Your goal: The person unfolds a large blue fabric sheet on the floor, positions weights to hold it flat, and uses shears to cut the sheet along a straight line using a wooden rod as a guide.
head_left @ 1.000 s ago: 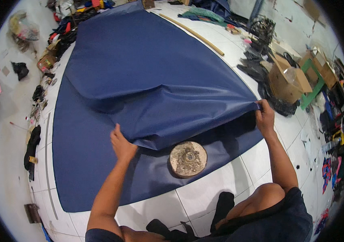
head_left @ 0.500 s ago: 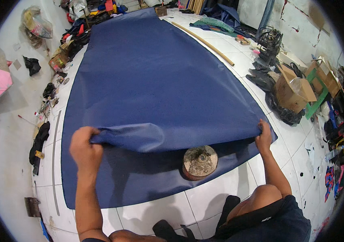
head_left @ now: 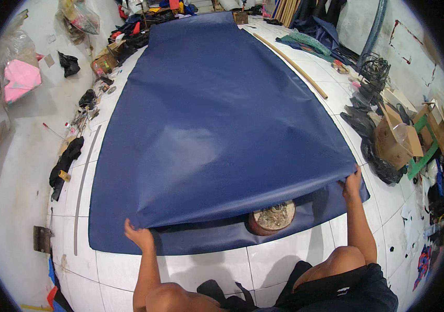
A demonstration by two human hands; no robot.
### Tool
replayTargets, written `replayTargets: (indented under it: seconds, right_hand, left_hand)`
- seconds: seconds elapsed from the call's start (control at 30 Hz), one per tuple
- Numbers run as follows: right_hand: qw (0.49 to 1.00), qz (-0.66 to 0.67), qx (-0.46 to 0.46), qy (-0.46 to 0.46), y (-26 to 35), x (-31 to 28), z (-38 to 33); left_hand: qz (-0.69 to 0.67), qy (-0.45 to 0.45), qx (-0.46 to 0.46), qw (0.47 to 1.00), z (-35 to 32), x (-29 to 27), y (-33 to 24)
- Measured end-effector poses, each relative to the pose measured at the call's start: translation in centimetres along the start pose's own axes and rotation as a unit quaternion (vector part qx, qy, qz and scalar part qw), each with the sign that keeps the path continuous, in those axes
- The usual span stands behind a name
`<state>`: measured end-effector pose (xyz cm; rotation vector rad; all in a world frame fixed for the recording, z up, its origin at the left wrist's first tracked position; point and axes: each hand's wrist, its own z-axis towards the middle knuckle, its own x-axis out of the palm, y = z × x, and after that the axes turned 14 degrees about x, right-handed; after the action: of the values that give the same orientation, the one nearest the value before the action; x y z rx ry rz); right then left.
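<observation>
A large sheet of dark blue coated fabric (head_left: 217,119) stretches away from me over the floor, in at least two layers at the near end. My left hand (head_left: 140,236) pinches the near left corner of the upper layer, low over the lower layer's front edge. At the right, my right hand (head_left: 352,182) grips the upper layer's other corner, its fingertips curled over the edge. Between the hands, a round, worn weight (head_left: 274,217) with a grey top rests on the lower layer. The raised edge of the upper layer hides part of its far side.
White tiles (head_left: 217,265) surround the fabric. A long wooden pole (head_left: 295,65) lies along its right side, a grey flat strip (head_left: 85,192) along its left. An open cardboard box (head_left: 396,138) and black plastic bags stand at the right. Clutter lines the left wall.
My left hand has come down and toward me, pulling the upper layer's corner nearer and flattening its fold. The upper layer now reaches closer to the front edge. My right hand keeps its grip.
</observation>
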<state>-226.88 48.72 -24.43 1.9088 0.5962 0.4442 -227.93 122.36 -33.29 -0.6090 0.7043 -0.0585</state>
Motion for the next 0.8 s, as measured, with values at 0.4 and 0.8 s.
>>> replayTargets:
  seconds: [0.4, 0.8]
  right_hand:
    - [0.815, -0.107, -0.565, -0.07, 12.8, 0.2, -3.6]
    - [0.616, -0.443, -0.631, -0.163, 7.3, -16.1, -4.3]
  left_hand:
    - [-0.45, -0.11, -0.231, 0.856, 6.9, 0.4, -6.4]
    - [0.067, -0.009, 0.281, 0.957, 2.6, -14.2, 2.8]
